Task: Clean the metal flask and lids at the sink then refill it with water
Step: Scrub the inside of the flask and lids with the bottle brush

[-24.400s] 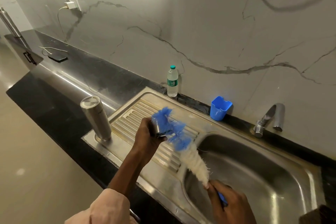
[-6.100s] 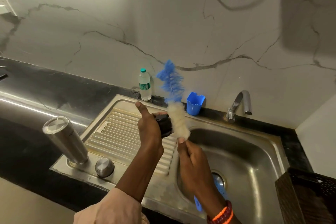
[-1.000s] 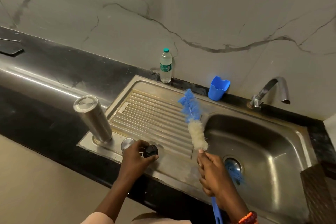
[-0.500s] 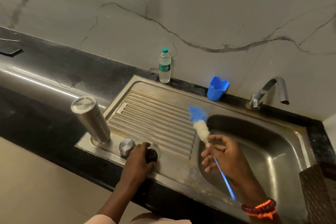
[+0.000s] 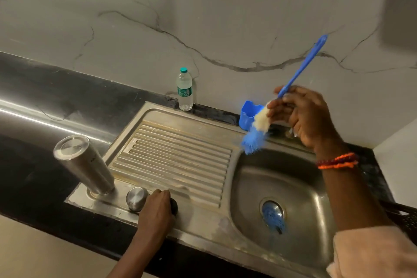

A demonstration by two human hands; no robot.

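Step looks like: scrubbing done, putting things down. Next: rinse, then fill with water.

Metal flask [image 5: 83, 164] upside down, lower left, on sink [image 5: 180, 149] drain part. Round metal lid [image 5: 137, 198] just beside it.

Left hand [image 5: 156, 212], bottom middle, fingers curled over black lid [image 5: 174, 206].

Right hand [image 5: 302, 115], right side, pinches blue brush [image 5: 291, 88], bristles down near blue cup [image 5: 247, 116].

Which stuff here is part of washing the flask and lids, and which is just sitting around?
In the job: metal flask; steel lid; black lid under the left hand; bottle brush in the right hand; sink.

Lying about: plastic water bottle; blue cup; dark basket.
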